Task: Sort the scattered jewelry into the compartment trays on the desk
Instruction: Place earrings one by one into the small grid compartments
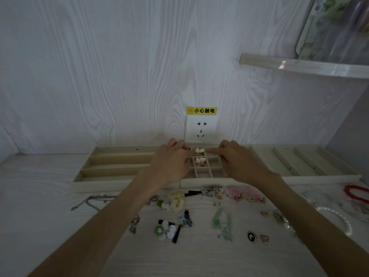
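Scattered jewelry point(199, 212) lies loose on the pale wood-grain worktop point(60, 226) in front of three beige velvet compartment trays: a left tray with long horizontal channels point(119, 166), a middle tray of small square cells point(201, 172), and a right tray with slanted dividers point(299, 162). Two pairs of cream heart-shaped earrings already sit in the middle tray, one pair point(199, 150) in the far cell and another point(200, 160) in the cell just in front of it.

The left hand point(169, 166) rests over the seam between the left and middle trays, fingers curled near the far cell; its grip may be pinching something small, but the fingertips are too blurred to tell. The right hand point(237, 160) hovers over the middle tray with its index finger stretched straight toward the far heart pair, holding nothing visible.

Among the loose pieces are a grey metal chain point(91, 201), green glass drop earrings point(222, 222), a cluster of pink and gold charms point(243, 193), a black oval stud with a white mark point(251, 235), a red bead bracelet point(357, 193) and a clear bead bracelet point(337, 218).

On the white wood-grain wall a white socket point(201, 128) carries a yellow warning label point(201, 110) reading "小心触电". A clear acrylic shelf point(299, 65) is at upper right.
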Demonstrator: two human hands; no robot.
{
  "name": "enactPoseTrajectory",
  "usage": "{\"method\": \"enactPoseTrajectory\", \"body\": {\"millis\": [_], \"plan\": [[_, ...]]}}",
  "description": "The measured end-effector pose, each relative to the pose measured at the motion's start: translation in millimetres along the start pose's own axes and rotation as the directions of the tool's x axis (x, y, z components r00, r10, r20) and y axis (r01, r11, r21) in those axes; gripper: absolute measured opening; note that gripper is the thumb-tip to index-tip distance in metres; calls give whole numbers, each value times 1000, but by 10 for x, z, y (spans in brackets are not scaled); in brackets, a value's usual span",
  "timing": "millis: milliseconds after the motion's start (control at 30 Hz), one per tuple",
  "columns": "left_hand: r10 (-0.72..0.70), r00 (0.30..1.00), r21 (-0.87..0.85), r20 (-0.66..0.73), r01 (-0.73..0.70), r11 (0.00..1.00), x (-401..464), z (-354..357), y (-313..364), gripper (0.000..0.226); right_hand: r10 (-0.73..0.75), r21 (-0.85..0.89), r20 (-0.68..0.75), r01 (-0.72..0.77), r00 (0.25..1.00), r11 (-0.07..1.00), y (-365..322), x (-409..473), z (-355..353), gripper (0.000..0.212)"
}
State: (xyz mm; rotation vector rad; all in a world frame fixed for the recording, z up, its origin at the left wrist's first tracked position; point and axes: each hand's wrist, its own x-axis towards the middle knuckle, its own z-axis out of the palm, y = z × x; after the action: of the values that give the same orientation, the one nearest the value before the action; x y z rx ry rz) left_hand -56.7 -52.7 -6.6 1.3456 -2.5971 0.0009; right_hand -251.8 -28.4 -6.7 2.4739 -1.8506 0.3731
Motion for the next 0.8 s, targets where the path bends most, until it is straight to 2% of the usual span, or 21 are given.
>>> {"method": "enactPoseTrajectory", "body": {"millis": [167,433,800], "plan": [[11,998,22,56,-12,1000,13,39,36,44,-5,-54,69,9,998,999,-46,-36,123,53],[12,997,64,71,-16,998,44,84,31,43,4,-122,2,-4,1000,993,-73,-14,154,50],[10,999,45,34,-11,999,26,92,17,43,6,-104,-71,-14,997,994,-119,-30,149,53]]}}
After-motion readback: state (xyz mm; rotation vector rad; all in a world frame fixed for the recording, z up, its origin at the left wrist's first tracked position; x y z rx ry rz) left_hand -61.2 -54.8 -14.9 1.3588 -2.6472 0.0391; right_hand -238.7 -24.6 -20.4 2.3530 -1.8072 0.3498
